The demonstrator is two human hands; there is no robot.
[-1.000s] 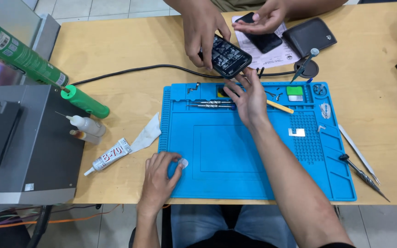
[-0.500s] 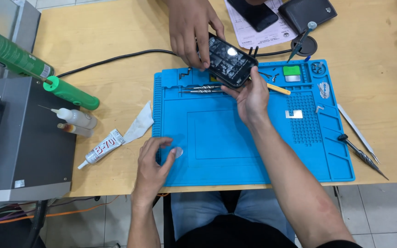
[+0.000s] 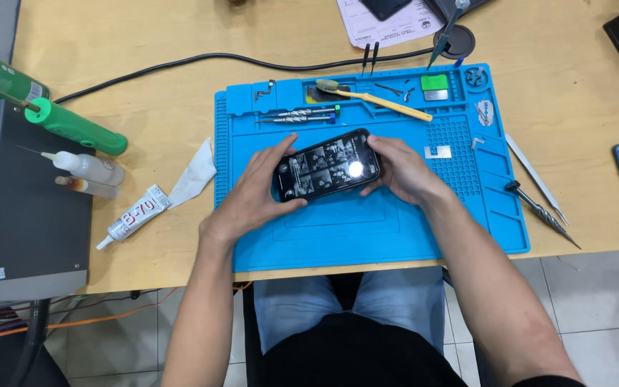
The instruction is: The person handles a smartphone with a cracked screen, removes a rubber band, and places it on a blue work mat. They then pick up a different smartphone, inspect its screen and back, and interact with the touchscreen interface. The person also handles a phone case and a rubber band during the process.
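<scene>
Phones in hand: one, a dark phone (image 3: pixel 328 169)
Hands: two, left hand (image 3: pixel 252 197) and right hand (image 3: pixel 401 170)
Blue mats: one (image 3: pixel 367 229)
Screwdrivers on the mat: two (image 3: pixel 299 115)
Toothbrushes: one (image 3: pixel 377 100)
Glue tubes: one (image 3: pixel 134 215)
Small bottles: two (image 3: pixel 87 174)
Tweezers: one (image 3: pixel 535 178)
Black cables: one (image 3: pixel 180 63)

There is a single view, from a camera worn on the person's head, looking almost straight down onto the table (image 3: pixel 145 57) from close above, near enough that both forearms run up from the bottom edge of the picture. The blue mat (image 3: pixel 367 229) sits in the middle of the frame, the far side of the table lies along the top edge, and the person's lap and the tiled floor (image 3: pixel 596 287) show below the near edge.
</scene>
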